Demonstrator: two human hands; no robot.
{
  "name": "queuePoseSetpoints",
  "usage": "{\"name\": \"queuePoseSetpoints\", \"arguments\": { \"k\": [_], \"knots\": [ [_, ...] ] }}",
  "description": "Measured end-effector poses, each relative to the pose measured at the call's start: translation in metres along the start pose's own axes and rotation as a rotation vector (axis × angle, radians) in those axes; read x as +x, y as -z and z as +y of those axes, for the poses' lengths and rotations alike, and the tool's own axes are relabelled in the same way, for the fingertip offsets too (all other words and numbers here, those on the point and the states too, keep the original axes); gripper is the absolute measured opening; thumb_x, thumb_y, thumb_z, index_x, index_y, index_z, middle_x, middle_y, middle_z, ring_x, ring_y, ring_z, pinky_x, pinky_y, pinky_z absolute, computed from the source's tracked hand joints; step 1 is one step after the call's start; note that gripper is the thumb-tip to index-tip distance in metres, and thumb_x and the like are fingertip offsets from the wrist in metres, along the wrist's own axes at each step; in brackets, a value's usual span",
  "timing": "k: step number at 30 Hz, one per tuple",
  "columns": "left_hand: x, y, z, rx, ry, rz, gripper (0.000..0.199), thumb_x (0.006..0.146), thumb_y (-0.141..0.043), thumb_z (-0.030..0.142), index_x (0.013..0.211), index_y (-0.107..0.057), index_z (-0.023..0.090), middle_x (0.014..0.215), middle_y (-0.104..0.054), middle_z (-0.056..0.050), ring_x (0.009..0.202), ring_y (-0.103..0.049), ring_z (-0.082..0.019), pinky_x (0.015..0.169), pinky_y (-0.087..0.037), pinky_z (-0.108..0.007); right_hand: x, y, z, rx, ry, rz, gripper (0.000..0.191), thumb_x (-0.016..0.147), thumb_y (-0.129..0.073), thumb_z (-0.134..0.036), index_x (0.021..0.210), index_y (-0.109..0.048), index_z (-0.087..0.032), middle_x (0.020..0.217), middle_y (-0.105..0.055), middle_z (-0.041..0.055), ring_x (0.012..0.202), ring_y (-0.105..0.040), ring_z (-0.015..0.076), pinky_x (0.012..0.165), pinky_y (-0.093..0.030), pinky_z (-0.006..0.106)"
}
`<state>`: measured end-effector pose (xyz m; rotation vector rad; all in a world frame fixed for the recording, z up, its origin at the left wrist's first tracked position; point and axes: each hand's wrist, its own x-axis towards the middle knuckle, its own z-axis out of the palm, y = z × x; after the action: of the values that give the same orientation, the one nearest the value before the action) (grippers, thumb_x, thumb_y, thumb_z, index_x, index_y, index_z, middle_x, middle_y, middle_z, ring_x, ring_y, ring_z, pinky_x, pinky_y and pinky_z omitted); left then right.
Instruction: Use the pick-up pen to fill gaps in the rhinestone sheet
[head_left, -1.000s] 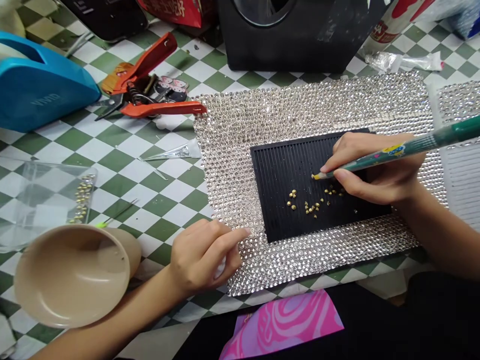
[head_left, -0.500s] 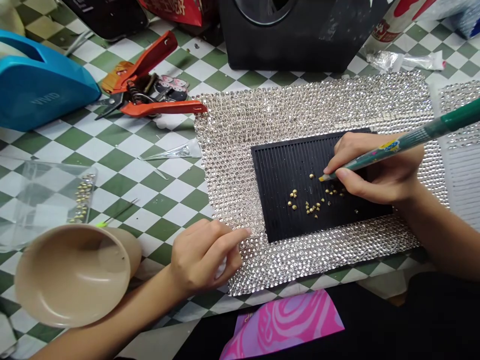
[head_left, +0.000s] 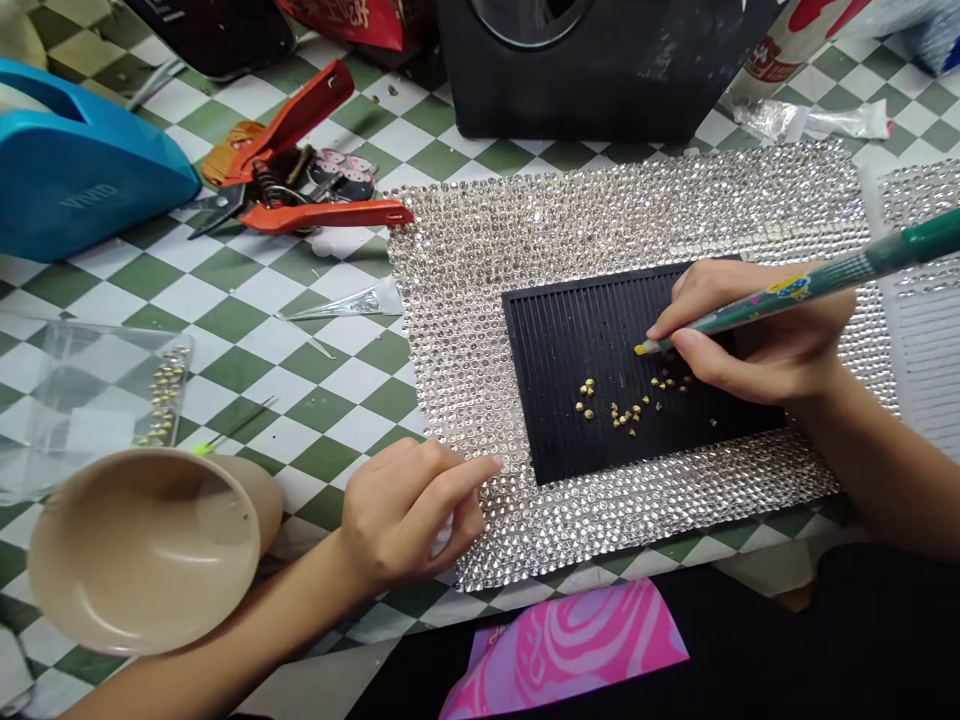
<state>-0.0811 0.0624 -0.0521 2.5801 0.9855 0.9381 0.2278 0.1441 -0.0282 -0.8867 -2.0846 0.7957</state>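
My right hand (head_left: 765, 335) is closed around a green pen (head_left: 780, 290) with a printed barrel, its yellowish tip low over a black ridged tray (head_left: 555, 350). Whether a stone clings to the tip I cannot tell. Several small gold cone-shaped stones (head_left: 624, 415) lie scattered on the tray's ridges. Beneath the tray spreads a glittering rhinestone mat (head_left: 465, 330). At the mat's lower left rests my left hand (head_left: 412, 510), index finger stretched toward the tray's corner and the other fingers curled round a small white thing, mostly hidden.
On the left stand a beige cup (head_left: 150, 560), a clear box (head_left: 97, 390) of gold stones and a blue tape dispenser (head_left: 82, 170). Orange-handled pruning shears (head_left: 277, 190) lie behind. A black box (head_left: 570, 80) stands at the back. Pink patterned material (head_left: 577, 650) is at the front edge.
The pen tip has shifted slightly up and left. A lone gold stone beside it no longer shows on the tray. My left hand has stayed put.
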Motion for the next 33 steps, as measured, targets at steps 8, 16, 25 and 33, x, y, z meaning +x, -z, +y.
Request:
{"name": "queuePoseSetpoints", "arguments": {
  "k": [8, 16, 25, 33],
  "knots": [
    [-0.0001, -0.0006, 0.0010, 0.000, -0.003, 0.006, 0.027, 0.080, -0.053, -0.003, 0.098, -0.060, 0.015, 0.068, -0.064, 0.000, 0.054, -0.054, -0.013, 0.044, -0.045, -0.029, -0.0017, 0.0023, -0.0017, -0.057, -0.048, 0.061, 0.017, 0.079, -0.065, -0.010, 0.071, -0.066, -0.025, 0.064, -0.063, -0.0005, 0.053, -0.052, 0.0133, 0.049, -0.039, 0.036],
    [0.0000, -0.0006, -0.0003, 0.010, 0.001, 0.001, 0.024, 0.082, -0.052, 0.000, 0.098, -0.060, 0.016, 0.069, -0.063, 0.002, 0.055, -0.054, -0.011, 0.047, -0.046, -0.025, 0.0018, 0.0006, -0.0020, -0.064, -0.029, 0.028, 0.015, 0.082, -0.066, -0.010, 0.081, -0.070, -0.025, 0.072, -0.070, -0.0002, 0.060, -0.059, 0.0124, 0.055, -0.046, 0.033],
    [-0.0001, 0.0012, 0.0010, 0.008, 0.013, -0.006, 0.026, 0.082, -0.051, -0.002, 0.099, -0.060, 0.016, 0.069, -0.064, 0.001, 0.055, -0.055, -0.011, 0.046, -0.045, -0.026, 0.0041, -0.0001, -0.0062, -0.095, -0.068, -0.025, 0.019, 0.085, -0.067, -0.012, 0.093, -0.073, -0.028, 0.087, -0.076, 0.0001, 0.075, -0.069, 0.0138, 0.067, -0.055, 0.031],
    [-0.0005, 0.0000, 0.0006, 0.010, 0.023, -0.004, 0.028, 0.081, -0.052, -0.003, 0.098, -0.059, 0.017, 0.069, -0.065, 0.002, 0.054, -0.055, -0.011, 0.045, -0.045, -0.026, 0.0021, -0.0002, -0.0046, -0.084, -0.124, 0.074, 0.015, 0.085, -0.067, -0.012, 0.083, -0.072, -0.026, 0.077, -0.072, -0.0005, 0.065, -0.064, 0.0125, 0.059, -0.050, 0.031]
  ]
}}
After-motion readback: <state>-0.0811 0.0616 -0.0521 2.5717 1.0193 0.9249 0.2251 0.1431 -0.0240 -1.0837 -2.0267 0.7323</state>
